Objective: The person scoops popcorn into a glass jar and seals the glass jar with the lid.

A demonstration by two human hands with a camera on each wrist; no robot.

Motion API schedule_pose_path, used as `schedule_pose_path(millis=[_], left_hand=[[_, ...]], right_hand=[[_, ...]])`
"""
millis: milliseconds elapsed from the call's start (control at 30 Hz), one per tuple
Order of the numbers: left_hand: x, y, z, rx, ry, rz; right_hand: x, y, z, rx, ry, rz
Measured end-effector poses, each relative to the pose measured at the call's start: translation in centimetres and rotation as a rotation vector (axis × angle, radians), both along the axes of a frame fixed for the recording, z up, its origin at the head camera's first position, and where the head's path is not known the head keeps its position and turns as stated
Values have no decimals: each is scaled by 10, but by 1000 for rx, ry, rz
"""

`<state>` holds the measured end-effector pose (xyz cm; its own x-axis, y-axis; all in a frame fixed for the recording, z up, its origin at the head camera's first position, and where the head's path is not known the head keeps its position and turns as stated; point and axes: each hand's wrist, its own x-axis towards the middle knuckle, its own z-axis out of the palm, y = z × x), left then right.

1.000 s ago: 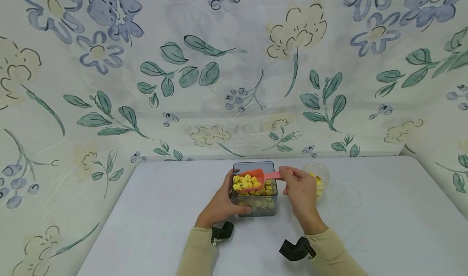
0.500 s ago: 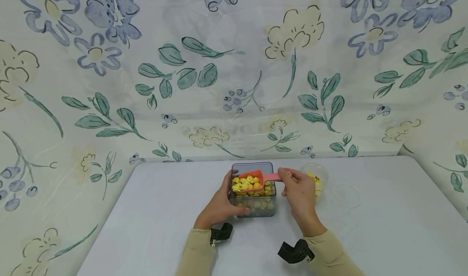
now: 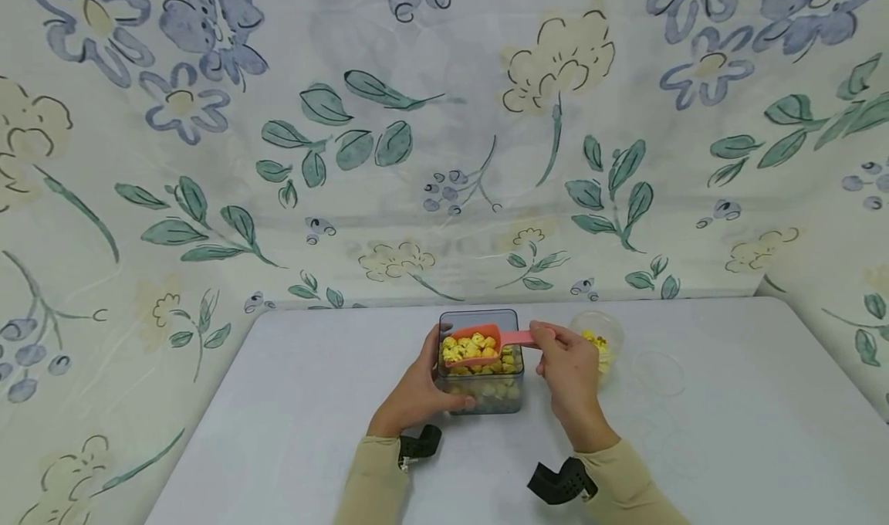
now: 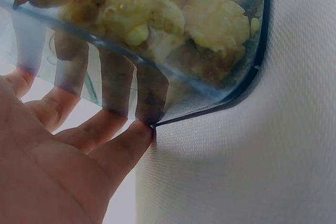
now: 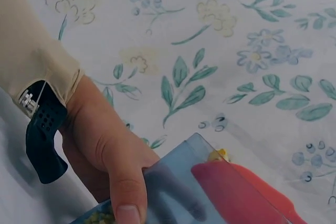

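Observation:
A clear blue-grey square container (image 3: 486,394), partly filled with yellow popcorn (image 3: 505,364), sits at the middle of the table. My left hand (image 3: 415,390) grips it, thumb across the front and fingers along the left side. In the left wrist view, the fingers of that left hand (image 4: 79,145) lie against the container's see-through wall (image 4: 210,85). My right hand (image 3: 572,370) pinches the pink handle of a scoop (image 3: 514,337). The orange-red scoop bowl, heaped with popcorn, lies over the container's opening. From the right wrist, the scoop (image 5: 231,187) shows behind the container wall (image 5: 173,182).
Behind my right hand stands a clear round tub (image 3: 611,328) with more popcorn in it. A clear round lid (image 3: 660,373) lies flat to its right. The white table (image 3: 278,417) ends at a floral-printed cloth (image 3: 389,201) along the back and sides.
Hands, scoop and container keep nearly the same places. The whole head view has shifted very slightly.

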<state>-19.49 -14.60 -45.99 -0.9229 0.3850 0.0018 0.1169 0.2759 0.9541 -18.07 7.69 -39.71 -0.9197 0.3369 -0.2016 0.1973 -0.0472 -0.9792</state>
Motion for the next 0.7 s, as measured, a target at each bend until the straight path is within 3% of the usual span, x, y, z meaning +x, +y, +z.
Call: schedule_pose_path(millis=[267, 433, 700], left_hand=[[0, 0, 0, -16, 7, -1], [1, 0, 2, -32, -30, 16], [10, 5, 27, -42, -64, 5]], right_hand=[[1, 1, -2, -61, -32, -16], [1, 4, -2, -117, -40, -26], [5, 8, 2, -209, -22, -20]])
